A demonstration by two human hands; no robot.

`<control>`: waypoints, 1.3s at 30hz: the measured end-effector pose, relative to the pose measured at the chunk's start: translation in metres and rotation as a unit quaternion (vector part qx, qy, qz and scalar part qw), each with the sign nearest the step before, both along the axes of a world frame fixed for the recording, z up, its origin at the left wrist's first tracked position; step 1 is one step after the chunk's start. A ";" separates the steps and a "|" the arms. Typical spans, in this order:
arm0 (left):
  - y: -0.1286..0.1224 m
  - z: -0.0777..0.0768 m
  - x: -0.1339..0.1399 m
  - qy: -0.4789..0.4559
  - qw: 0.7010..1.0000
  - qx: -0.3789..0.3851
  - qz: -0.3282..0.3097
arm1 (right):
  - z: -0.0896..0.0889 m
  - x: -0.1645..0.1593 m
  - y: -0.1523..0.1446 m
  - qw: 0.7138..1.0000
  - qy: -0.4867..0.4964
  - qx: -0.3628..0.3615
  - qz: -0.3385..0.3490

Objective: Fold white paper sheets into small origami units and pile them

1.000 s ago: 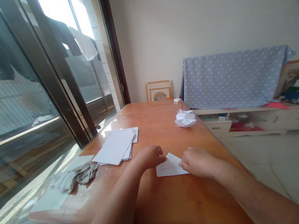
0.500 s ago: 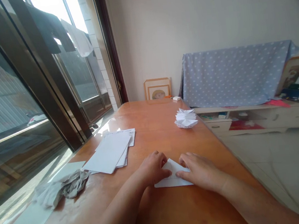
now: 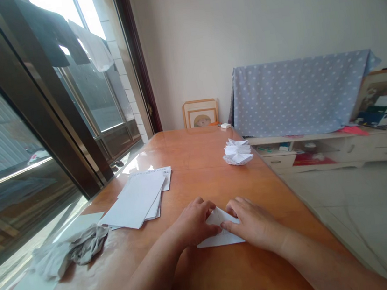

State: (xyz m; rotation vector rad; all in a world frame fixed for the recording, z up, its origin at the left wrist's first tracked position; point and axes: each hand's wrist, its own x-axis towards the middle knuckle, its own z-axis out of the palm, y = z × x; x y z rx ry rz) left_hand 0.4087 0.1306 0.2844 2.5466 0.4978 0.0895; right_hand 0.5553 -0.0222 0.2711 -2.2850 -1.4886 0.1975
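A white sheet of paper folded into a triangle (image 3: pixel 221 239) lies on the table in front of me, its point facing away and crease lines on its face. My left hand (image 3: pixel 195 221) holds its left slope, fingers curled at the edge and the thumb on top. On the right slope, my right hand (image 3: pixel 254 222) grips in the same way. Both thumb tips almost meet near the centre of the paper. The fingers cover parts of both sloping edges.
Loose white sheets (image 3: pixel 135 200) lie stacked at the left, beside a crumpled grey cloth (image 3: pixel 87 245). Further off, a pile of folded paper pieces (image 3: pixel 237 153) stands near the right edge of the wooden table (image 3: pixel 195 156). A small white box (image 3: pixel 225 125) sits at the far end.
My thumbs have come slightly closer together on the folded paper. The whole view has shifted a little, so things appear further left.
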 end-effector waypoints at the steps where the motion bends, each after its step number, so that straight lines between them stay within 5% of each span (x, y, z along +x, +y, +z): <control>1: 0.000 -0.001 0.000 -0.001 1.000 -0.003 -0.004 | -0.002 0.000 0.001 1.000 0.004 0.004 0.001; 22: 0.001 -0.001 -0.002 -0.023 0.998 0.014 -0.057 | -0.015 0.007 0.009 0.987 0.152 0.056 0.010; 33: 0.001 0.001 -0.003 -0.004 0.996 0.029 -0.084 | -0.002 0.009 0.006 0.910 0.405 0.089 -0.032; 39: -0.001 0.004 -0.005 -0.046 0.997 -0.045 -0.039 | 0.007 0.001 0.002 0.854 0.499 0.146 -0.024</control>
